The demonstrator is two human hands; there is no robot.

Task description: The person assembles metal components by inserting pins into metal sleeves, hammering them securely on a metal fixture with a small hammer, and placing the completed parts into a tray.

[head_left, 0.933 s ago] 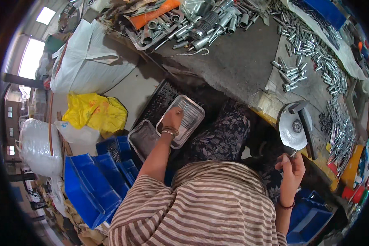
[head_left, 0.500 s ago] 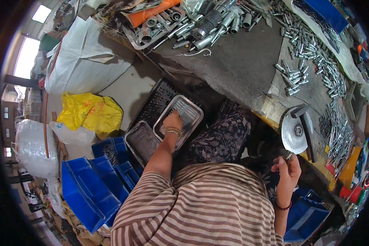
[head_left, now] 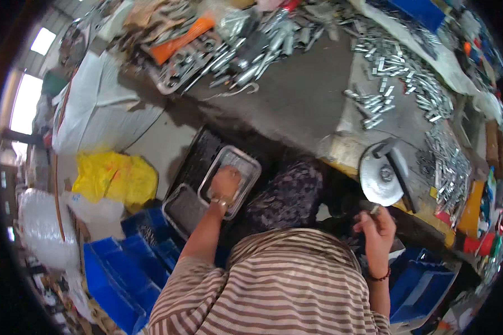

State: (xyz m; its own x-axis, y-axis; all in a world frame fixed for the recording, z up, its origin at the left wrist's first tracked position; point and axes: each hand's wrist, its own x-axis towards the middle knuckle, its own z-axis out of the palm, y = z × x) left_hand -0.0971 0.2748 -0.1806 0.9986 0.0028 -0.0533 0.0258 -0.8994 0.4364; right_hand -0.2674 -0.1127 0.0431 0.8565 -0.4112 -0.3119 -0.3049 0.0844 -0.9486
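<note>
My left hand (head_left: 227, 183) reaches down into a shallow metal tray (head_left: 256, 173). Its fingers are blurred, and whatever they touch inside is hidden. Small grey metal pieces (head_left: 229, 159) show faintly at the tray's far end. On the right, my right hand (head_left: 378, 226) is closed, thumb and fingertips pinching a small metal part (head_left: 374, 210). That part is just below a round silvery disc (head_left: 379, 187) at the bench edge, and a dark bar (head_left: 401, 181) crosses the disc's right side.
Loose metal pins (head_left: 377, 103) and a heap of sockets and tools (head_left: 251, 58) lie on the bench (head_left: 307, 95). Blue bins (head_left: 114, 273) stand at left, another blue bin (head_left: 422, 290) at right. A dark tray (head_left: 183, 209) adjoins the metal one; a yellow bag (head_left: 117, 178) lies beyond.
The whole view has shifted, so the bench and trays appear further left. My left hand now covers more of the metal tray's middle. My right hand keeps its pinch below the disc.
</note>
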